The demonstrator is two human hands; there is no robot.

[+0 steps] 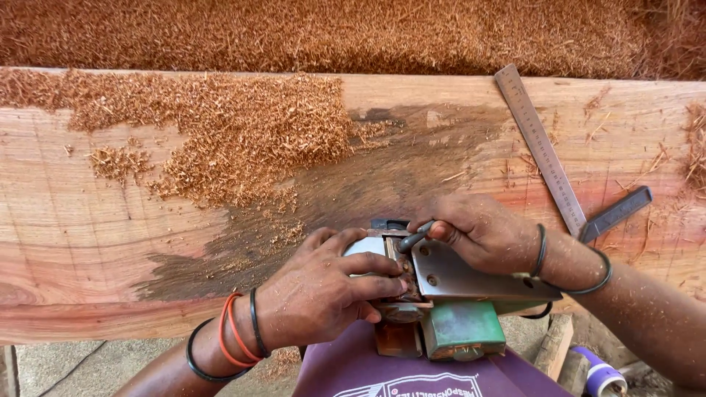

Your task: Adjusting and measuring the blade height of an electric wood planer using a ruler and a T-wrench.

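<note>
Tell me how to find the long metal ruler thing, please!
Start at the big reddish wooden plank covered with sawdust, and look to its far right end, past the person's right hand. There lies a try square: a thin grey steel blade with tiny marks, slanting from the plank's top edge down to a dark handle. It is the only flat, shiny, straight strip; the planer nearby is chunky and green.

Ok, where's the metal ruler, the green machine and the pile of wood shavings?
metal ruler [540, 147], head view, middle of its long steel blade.
green machine [463, 328], head view, its green body.
pile of wood shavings [243, 125], head view, thick middle of the heap.
</note>
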